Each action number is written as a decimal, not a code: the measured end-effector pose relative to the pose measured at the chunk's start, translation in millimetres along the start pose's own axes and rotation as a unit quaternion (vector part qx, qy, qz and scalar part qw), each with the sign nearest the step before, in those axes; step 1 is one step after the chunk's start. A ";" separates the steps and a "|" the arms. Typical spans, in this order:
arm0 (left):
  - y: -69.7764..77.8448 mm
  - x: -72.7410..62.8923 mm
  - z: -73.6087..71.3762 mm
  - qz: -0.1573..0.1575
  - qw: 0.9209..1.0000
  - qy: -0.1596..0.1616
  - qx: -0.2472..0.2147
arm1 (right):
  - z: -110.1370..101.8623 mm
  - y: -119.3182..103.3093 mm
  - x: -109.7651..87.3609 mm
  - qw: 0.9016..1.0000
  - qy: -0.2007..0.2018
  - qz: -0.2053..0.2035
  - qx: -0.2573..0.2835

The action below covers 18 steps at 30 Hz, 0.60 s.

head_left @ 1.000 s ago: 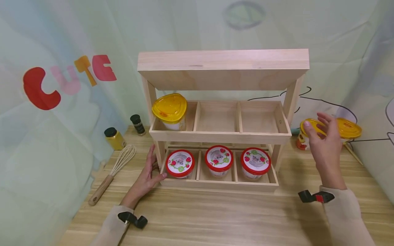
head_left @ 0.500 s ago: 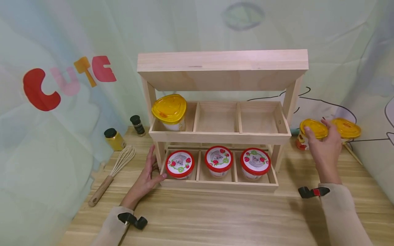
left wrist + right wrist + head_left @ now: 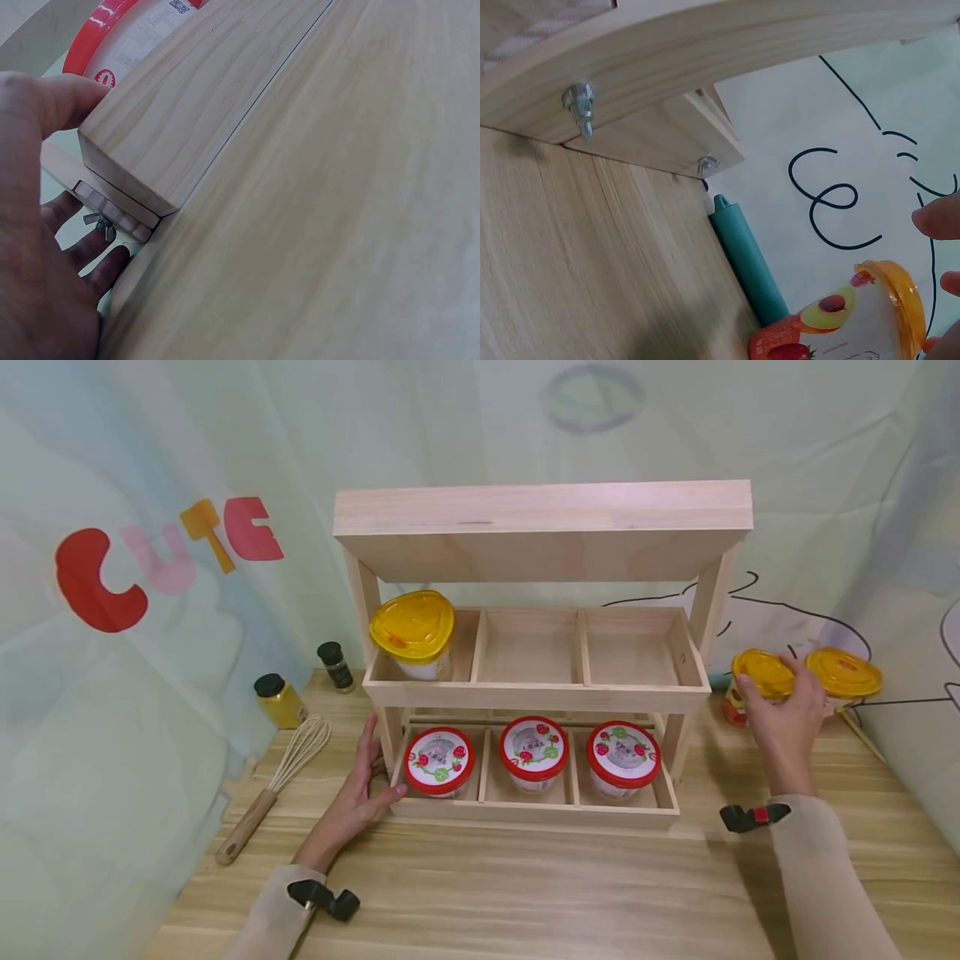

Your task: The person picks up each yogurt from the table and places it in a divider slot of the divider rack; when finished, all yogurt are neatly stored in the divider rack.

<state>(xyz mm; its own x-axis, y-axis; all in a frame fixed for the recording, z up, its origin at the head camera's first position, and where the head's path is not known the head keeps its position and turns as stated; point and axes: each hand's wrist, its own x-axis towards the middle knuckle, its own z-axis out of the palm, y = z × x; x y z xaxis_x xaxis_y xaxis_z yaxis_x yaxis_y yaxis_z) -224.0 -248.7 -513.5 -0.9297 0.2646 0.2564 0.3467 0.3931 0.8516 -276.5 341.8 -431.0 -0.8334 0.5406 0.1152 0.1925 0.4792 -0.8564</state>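
A two-tier wooden display rack [image 3: 540,696] stands on the table. Its front lower corner is between the thumb and fingers of my left hand [image 3: 358,793]; in the left wrist view the thumb [image 3: 75,97] touches the tray's end and the fingers lie by the side. My right hand [image 3: 789,718] is around a tub with a yellow lid [image 3: 763,673], right of the rack. In the right wrist view its fingertips show beside and above the tub [image 3: 847,322], one near the lid, another apart from it. A second yellow-lidded tub [image 3: 846,672] stands just beyond.
Three red-rimmed tubs, left [image 3: 439,762], middle [image 3: 534,748] and right [image 3: 624,754], fill the lower tier. One yellow-lidded tub [image 3: 412,628] sits upper left. A whisk [image 3: 273,785], yellow jar [image 3: 279,700] and black-capped shaker [image 3: 335,665] lie left. A green cylinder [image 3: 748,259] lies behind.
My right hand has come down and left, over the nearer yellow-lidded tub, its thumb now at the lid's left edge. My left hand and the rack look unchanged.
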 end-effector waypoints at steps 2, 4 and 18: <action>-0.3 0.1 0.2 0.001 1.000 0.000 -0.003 | 1.5 1.4 2.5 1.000 0.000 0.006 0.000; -0.2 -0.2 0.0 0.001 1.000 -0.001 -0.004 | 3.4 2.9 4.7 1.000 0.002 0.010 0.001; 2.8 -0.1 -0.5 0.006 1.000 -0.003 -0.007 | 18.0 17.9 10.8 0.998 0.043 -0.036 0.027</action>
<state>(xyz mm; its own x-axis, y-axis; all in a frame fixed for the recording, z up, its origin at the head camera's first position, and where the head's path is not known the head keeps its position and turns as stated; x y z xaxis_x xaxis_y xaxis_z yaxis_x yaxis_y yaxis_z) -222.9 -248.0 -510.9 -0.9245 0.2753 0.2637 0.3562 0.3769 0.8550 -291.4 343.8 -454.1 -0.7956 0.5650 0.2186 0.1039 0.4828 -0.8696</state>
